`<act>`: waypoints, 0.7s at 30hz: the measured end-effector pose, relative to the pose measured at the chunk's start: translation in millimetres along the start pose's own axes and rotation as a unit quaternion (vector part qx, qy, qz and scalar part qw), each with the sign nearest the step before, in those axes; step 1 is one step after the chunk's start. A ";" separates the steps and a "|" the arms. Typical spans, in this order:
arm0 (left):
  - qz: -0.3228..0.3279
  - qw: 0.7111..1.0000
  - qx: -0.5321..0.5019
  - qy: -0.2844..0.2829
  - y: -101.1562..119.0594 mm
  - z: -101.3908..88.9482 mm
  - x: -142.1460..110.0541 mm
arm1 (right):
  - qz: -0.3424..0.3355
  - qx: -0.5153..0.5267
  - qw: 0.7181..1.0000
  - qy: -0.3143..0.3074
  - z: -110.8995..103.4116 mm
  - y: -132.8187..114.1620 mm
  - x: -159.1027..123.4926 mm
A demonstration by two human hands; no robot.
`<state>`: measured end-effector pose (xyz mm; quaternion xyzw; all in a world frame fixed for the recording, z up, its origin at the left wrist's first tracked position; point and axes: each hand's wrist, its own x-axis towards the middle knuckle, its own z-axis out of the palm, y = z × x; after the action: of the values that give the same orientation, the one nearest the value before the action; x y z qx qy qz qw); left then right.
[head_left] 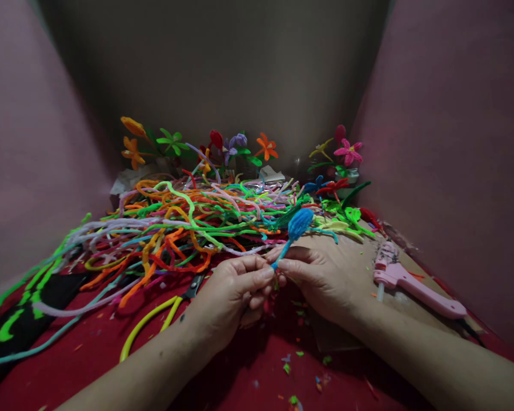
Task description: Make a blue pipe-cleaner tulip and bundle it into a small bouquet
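Note:
A blue pipe-cleaner flower bud (300, 224) on a short blue stem tilts up and to the right above my hands. My left hand (244, 285) pinches the lower end of the stem between thumb and fingers. Close against it, my right hand (312, 277) pinches the same stem just beside the left fingertips. Both hands are closed, and the very bottom of the stem is hidden by the fingers. Beyond the hands lies a large heap of coloured pipe cleaners (188, 220).
Scissors with yellow handles (149, 319) lie left of my left arm. On a brown board (342, 257) at the right rests a pink glue gun (420, 285). Finished pipe-cleaner flowers (266, 146) stand along the back wall. Scraps dot the red cloth (248, 377).

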<state>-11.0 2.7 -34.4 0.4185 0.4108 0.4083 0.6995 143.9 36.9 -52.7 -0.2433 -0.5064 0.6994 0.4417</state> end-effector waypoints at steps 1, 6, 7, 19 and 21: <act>0.014 0.999 0.032 0.016 0.7 1.0 -0.7 | 0.003 -0.003 1.000 0.001 0.0 -0.8 -0.5; 0.121 0.959 0.238 0.099 3.9 7.9 -2.3 | 0.014 0.001 1.000 0.013 1.2 -2.2 -1.5; 0.152 0.943 0.276 0.109 3.3 8.4 -2.3 | 0.010 -0.001 1.000 0.021 1.6 -1.8 -1.3; 0.338 0.810 0.450 0.165 2.2 -2.3 -3.2 | 0.032 0.019 0.999 0.027 2.2 1.0 -2.3; 0.361 0.798 0.459 0.148 2.4 -4.0 -2.4 | 0.042 0.016 0.999 0.022 2.7 1.3 -3.1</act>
<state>-16.0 2.3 -32.8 0.7428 0.4677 0.4521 0.1583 142.8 32.8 -53.2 -0.2728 -0.4743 0.7199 0.4271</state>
